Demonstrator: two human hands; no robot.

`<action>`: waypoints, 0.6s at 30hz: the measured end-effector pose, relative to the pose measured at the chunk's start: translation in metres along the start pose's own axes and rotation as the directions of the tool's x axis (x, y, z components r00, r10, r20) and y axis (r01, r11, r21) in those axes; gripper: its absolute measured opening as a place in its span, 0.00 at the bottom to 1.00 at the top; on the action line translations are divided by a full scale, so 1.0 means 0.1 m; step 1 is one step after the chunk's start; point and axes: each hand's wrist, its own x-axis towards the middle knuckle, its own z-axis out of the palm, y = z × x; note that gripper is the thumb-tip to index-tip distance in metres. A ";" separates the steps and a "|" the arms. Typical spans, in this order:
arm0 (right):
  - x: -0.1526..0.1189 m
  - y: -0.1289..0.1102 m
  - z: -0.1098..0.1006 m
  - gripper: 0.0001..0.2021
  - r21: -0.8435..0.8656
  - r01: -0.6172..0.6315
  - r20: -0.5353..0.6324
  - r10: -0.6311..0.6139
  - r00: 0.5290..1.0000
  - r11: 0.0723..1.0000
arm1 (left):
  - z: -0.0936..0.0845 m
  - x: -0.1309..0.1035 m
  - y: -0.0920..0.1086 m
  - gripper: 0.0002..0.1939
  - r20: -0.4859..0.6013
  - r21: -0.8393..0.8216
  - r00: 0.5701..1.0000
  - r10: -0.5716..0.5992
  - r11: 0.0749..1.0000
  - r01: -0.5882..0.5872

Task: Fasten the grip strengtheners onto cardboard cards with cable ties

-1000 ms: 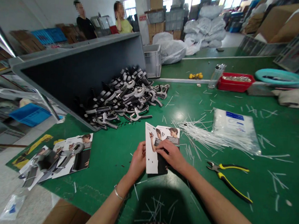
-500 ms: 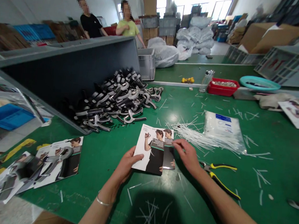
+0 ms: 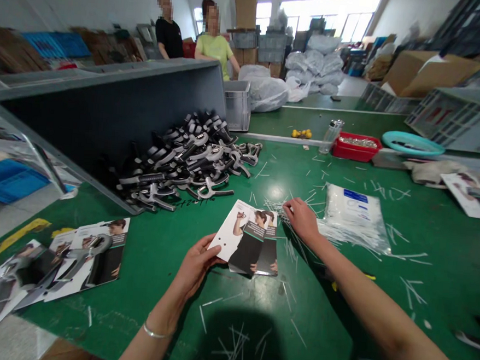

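My left hand grips a printed card by its lower left edge, thumb on top; two small dark holes show near the thumb. A second printed card lies partly beneath it. My right hand is at the left end of a loose pile of white cable ties, fingers pinched together on a tie. Past the cards, a heap of grey and black hand grips spills from a tipped grey crate. My right forearm covers most of the yellow-handled pliers.
Cards with hand grips on them lie at the left table edge. A bag of cable ties lies right of my hand. Farther back are a red tray, a clear jar and a turquoise dish. Two people stand beyond the crate.
My right hand has moved from the second card up and away to the cable ties. The card in my left hand has tilted clockwise. The forearm now hides most of the pliers.
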 end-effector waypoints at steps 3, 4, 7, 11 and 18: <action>0.14 -0.05 -0.16 0.10 0.099 -0.017 -0.028 0.020 0.999 0.995 | 0.02 0.02 0.04 0.26 -0.024 0.018 0.998 0.052 0.999 -0.051; 0.18 -0.08 -0.22 0.10 0.192 -0.040 -0.010 0.043 0.999 0.981 | 0.04 0.04 0.05 0.26 -0.019 0.025 0.999 0.051 0.998 -0.051; 0.19 -0.22 -0.36 0.11 0.558 -0.166 0.117 0.121 0.986 0.813 | 0.13 0.07 0.08 0.25 -0.014 0.038 0.999 0.048 0.998 -0.048; 0.04 -0.42 -0.43 0.13 0.776 -0.289 0.257 0.138 0.956 0.560 | 0.19 0.05 0.09 0.23 0.012 0.063 0.997 0.070 0.995 -0.071; -0.17 -0.57 -0.46 0.14 0.747 -0.247 0.250 0.084 0.965 0.617 | 0.15 0.00 0.08 0.23 0.030 0.110 0.995 0.093 0.989 -0.096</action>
